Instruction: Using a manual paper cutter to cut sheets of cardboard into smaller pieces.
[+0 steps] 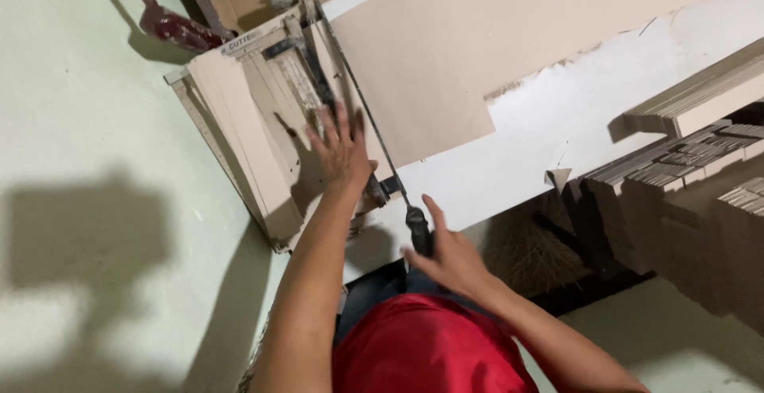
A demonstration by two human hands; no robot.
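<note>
Your left hand [342, 148] lies flat with fingers spread, pressing on the tan cardboard sheet [422, 59] that sits on the paper cutter [263, 114]. It grips nothing, only bears down on the sheet just beside the cutter's long blade arm [362, 99]. Your right hand [450, 254] is at the black handle [418, 230] on the near end of that blade arm; the fingers look loosely extended along it, and you cannot tell whether they truly close around it. The cardboard sheet stretches from under the blade out to the far side of the cutter, over a white board [573, 114]. Beyond the white board, away from the cutter, stand stacks of cut cardboard strips [684, 158]. A dark red tool [167, 19] lies on the pale floor [79, 122] near the cutter's far corner. Your red garment [430, 345] shows below the cutter.
</note>
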